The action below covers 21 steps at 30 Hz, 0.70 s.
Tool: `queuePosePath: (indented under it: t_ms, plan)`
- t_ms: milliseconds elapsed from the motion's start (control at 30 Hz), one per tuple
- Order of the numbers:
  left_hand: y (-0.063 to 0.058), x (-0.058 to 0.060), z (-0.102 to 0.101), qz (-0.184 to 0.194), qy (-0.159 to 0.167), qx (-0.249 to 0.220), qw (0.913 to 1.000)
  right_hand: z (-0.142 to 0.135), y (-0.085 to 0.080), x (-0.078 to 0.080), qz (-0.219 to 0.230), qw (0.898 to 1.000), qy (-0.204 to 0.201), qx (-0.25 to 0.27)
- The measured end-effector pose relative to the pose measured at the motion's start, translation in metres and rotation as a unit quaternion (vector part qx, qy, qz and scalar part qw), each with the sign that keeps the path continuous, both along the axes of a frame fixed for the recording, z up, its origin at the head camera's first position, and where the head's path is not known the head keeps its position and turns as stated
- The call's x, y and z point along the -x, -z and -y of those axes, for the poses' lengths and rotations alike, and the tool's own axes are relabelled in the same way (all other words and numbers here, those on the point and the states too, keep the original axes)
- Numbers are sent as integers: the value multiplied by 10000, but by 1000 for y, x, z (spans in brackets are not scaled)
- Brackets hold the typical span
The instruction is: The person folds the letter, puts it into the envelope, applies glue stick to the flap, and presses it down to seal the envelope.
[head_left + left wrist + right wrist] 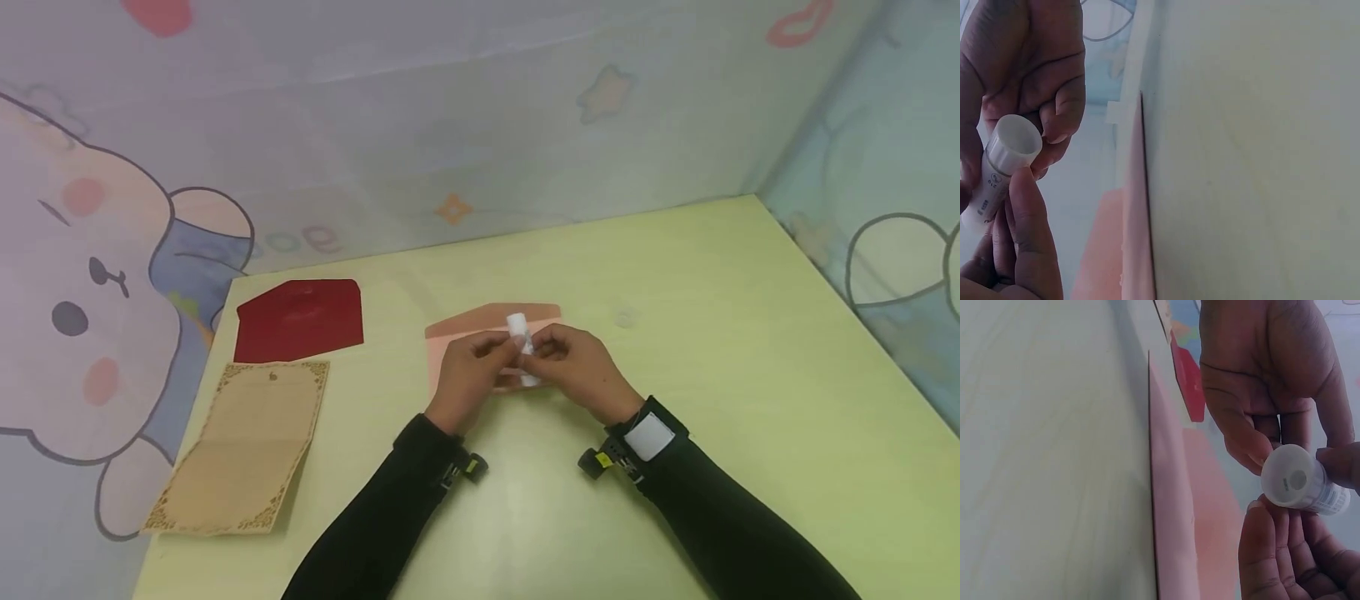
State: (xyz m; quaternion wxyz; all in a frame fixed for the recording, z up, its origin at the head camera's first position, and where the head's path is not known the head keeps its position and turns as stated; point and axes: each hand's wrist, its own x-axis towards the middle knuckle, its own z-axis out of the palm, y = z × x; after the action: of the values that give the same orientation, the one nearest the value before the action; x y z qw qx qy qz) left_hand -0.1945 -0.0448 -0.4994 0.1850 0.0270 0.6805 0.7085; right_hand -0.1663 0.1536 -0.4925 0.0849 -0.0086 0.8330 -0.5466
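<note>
Just below the centre of the head view, a white tube (517,325) stands tilted between two hands, above a pink envelope (442,354) with its flap at the far side. The left hand (474,371) pinches the tube between thumb and fingers, and the right hand (581,371) grips it from the other side, thumb against it. Right of the envelope lies a small clear round piece (624,317), too faint to identify. Toward the left of the frame, a red envelope (300,321) lies near a creased beige sheet (251,450) with ornate brown corners, on a pale yellow-green table (750,333). Across the top, a pale printed backdrop (450,108) shows stars and, at far left, a cartoon animal.
</note>
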Motion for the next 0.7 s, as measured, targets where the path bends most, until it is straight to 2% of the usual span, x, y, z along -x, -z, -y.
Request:
queuePosePath:
  t_ms: [200, 400, 533, 600, 700]
  plan:
    - [4, -1, -3, -34, 33, 139, 9999, -8, 5, -3, -100, 9999, -59, -29]
    - [4, 0, -2, -275, 261, 503, 9980, -19, 4, -2, -230, 9991, 29, -343]
    - [-1, 4, 10, -513, 324, 888, 9942, -42, 4, 8, -269, 9945, 493, -882]
    - [-5, 7, 20, -572, 226, 1064, 9924, -56, 3, 13, -244, 9882, 793, -1285]
    - [-13, 12, 38, -570, -45, 1205, 9911, -75, 3, 18, -174, 9753, 981, -1970]
